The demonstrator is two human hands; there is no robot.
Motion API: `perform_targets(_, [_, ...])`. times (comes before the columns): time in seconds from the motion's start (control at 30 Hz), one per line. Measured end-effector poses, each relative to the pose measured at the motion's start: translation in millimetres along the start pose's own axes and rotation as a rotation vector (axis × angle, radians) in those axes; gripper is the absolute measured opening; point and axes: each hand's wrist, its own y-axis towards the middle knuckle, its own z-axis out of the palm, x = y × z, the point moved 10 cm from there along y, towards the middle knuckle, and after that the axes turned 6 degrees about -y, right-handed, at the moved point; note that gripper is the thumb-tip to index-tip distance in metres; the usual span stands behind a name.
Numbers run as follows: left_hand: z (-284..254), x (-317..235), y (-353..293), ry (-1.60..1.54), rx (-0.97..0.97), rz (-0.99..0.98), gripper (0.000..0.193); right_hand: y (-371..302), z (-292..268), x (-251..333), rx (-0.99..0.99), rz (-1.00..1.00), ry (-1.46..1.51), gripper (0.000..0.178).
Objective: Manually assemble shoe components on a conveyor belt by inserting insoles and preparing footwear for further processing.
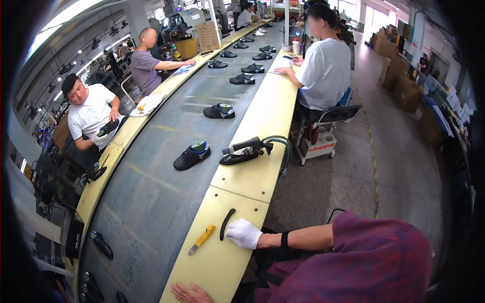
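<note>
Bare left hand (189,293) lies open on the bench; gloved right hand (244,233), loosely curled, touches a black strip (227,223).

Shoe factory: conveyor belt (151,202), shoes (192,155)

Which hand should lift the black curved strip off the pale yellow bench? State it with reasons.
Right, probably. The white-gloved right hand rests beside the black curved strip, fingertips at it. The bare left hand lies farther off at the near edge of the bench, past the yellow-handled utility knife.
</note>
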Motion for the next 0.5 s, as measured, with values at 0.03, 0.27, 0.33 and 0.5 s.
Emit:
perform_targets(0.03, [-2, 2, -3, 0.009, -0.018, 0.006, 0.067, 0, 2, 2, 0.004, -0.007, 0.010, 0.002])
perform_targets(0.27, [17, 12, 0, -0.139, 0.016, -0.029, 0.067, 0, -6, -2, -0.043, 0.003, 0.042, 0.005])
perform_targets(0.33, [15, 14, -1, -0.123, 0.028, -0.047, 0.067, 1, -5, 1, -0.024, -0.004, 0.046, 0.006])
perform_targets(0.5, [9, 15, -3, -0.114, 0.050, -0.076, 0.067, 2, -5, 4, -0.041, -0.016, 0.040, 0.005])
